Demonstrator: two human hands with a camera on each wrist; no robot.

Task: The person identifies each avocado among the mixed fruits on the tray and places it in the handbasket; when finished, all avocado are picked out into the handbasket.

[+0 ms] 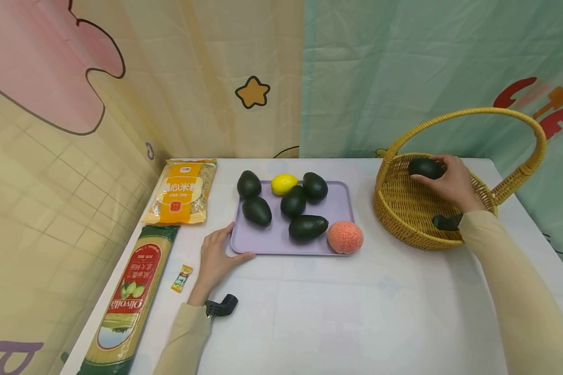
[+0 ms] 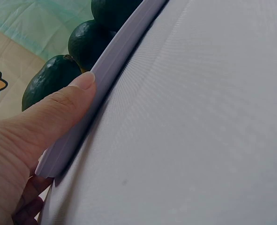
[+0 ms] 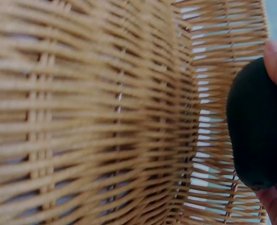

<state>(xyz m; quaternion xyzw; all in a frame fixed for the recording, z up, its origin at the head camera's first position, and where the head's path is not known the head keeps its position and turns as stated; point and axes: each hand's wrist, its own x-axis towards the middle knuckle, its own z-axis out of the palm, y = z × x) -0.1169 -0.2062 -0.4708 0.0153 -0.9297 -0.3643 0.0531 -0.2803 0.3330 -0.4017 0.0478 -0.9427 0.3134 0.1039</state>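
My right hand [image 1: 452,185] holds a dark green avocado [image 1: 426,167] inside the yellow wicker basket [image 1: 394,221], near its back wall. Thumb and fingertips grip this avocado [image 3: 255,126] in the right wrist view. My left hand [image 1: 216,260] grips the front left corner of a lilac tray [image 1: 262,245], its thumb along the front edge and its fingers at the left side. Several avocados [image 1: 308,228], a yellow lemon [image 1: 284,184] and a pinkish, rough-skinned round fruit [image 1: 345,237] lie on the tray. The left wrist view shows the thumb on the tray's rim [image 2: 124,42].
Left of the tray lie an orange-and-clear food packet [image 1: 178,190], a long pasta packet [image 1: 131,297] and a small yellow-green wrapped sachet [image 1: 182,278]. The basket's tall handle [image 1: 478,111] arches above my right hand. Patterned curtains [image 1: 272,52] hang behind the white table [image 1: 333,312].
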